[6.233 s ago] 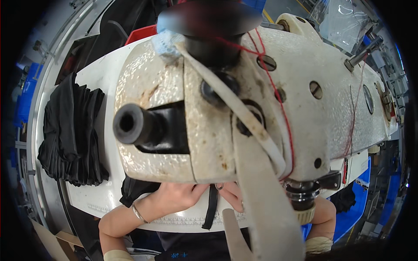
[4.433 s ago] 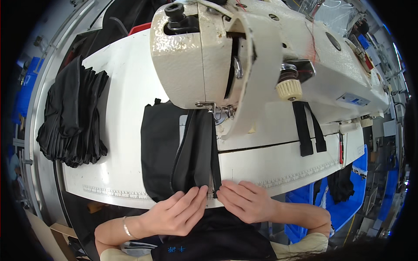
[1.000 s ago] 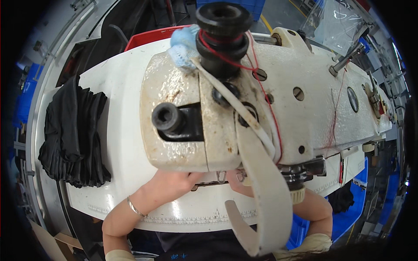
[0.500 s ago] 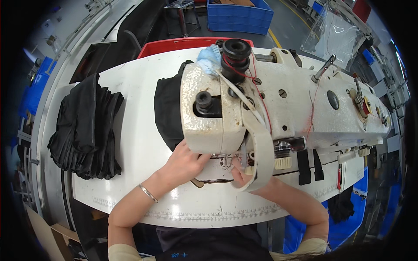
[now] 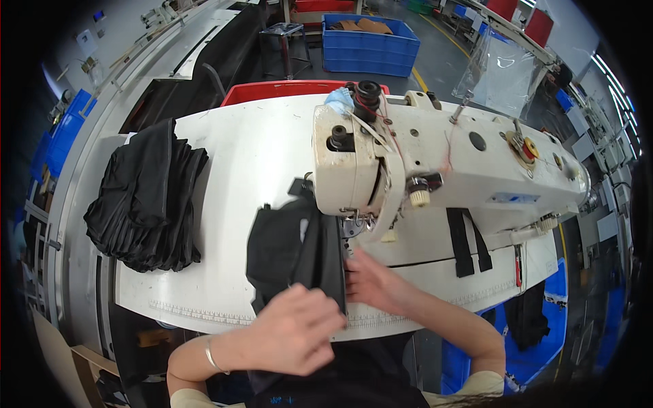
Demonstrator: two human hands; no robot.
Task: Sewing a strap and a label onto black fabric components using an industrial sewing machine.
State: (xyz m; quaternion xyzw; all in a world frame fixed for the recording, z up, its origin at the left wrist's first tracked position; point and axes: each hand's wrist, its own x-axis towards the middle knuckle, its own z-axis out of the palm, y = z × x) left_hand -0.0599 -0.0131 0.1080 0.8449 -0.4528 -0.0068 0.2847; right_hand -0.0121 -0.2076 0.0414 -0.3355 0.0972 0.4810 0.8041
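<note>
A black fabric piece (image 5: 282,248) lies on the white table to the left of the sewing machine's needle area, its right edge running toward me. My left hand (image 5: 292,333), a little blurred by motion, is closed over the near end of this piece; the fingertips are partly hidden. Beside the right edge of the fabric is my right hand (image 5: 374,282), fingers stretched toward the cloth and apart. The white sewing machine (image 5: 435,160) has red thread on top, and its presser foot (image 5: 352,228) shows just beyond my right hand.
A tall stack of black fabric pieces (image 5: 146,204) stands at the left of the table (image 5: 224,163). Two black strips (image 5: 462,245) and a red-handled tool (image 5: 518,265) lie at right. Blue bins (image 5: 371,51) and a red bin (image 5: 292,88) surround the table.
The black fabric piece has come out from behind the machine head toward me. My left hand has moved nearer to me, off the needle area; my right hand has shifted slightly. The view has shifted too.
</note>
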